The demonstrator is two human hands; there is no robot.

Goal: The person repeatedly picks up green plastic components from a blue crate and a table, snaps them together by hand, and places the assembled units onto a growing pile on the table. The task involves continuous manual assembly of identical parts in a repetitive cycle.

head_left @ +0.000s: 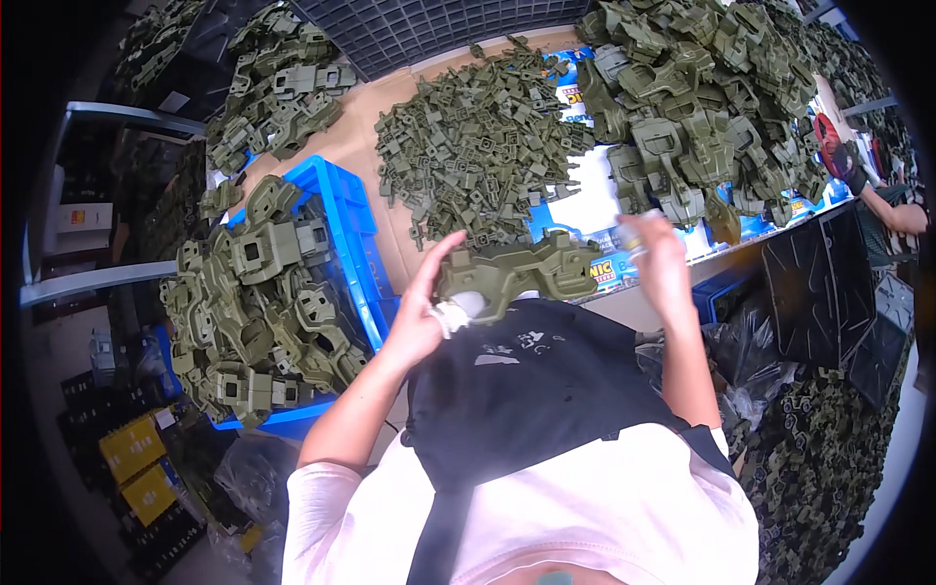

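Hands meet over the near edge of the bench, both on one olive-green plastic frame (517,273) held above the black apron (526,390). The left hand (419,317) is closed on the frame's left end, thumb raised along it, with white tape on a fingertip. The right hand (663,268) pinches the right end, its fingers taped as well. The frame hangs in the air between them, resting on nothing.

As I judge it, the weak point is that end-only grip: if either hand lets go to reach, the long piece could swing down and drop into the lap or off the bench edge. Taped fingertips may also slip on smooth plastic.

Straight ahead lies a heap of small green clips (478,156) on brown cardboard, near the hands. Toward the far right corner a taller pile of large green housings (702,107) leans near the bench edge and crowds any reach from the right hand. At the left edge, a blue crate (351,229) is overfilled with similar housings, and another pile (273,88) sits at the far left corner. Another person's arm (892,210) shows at the far right.
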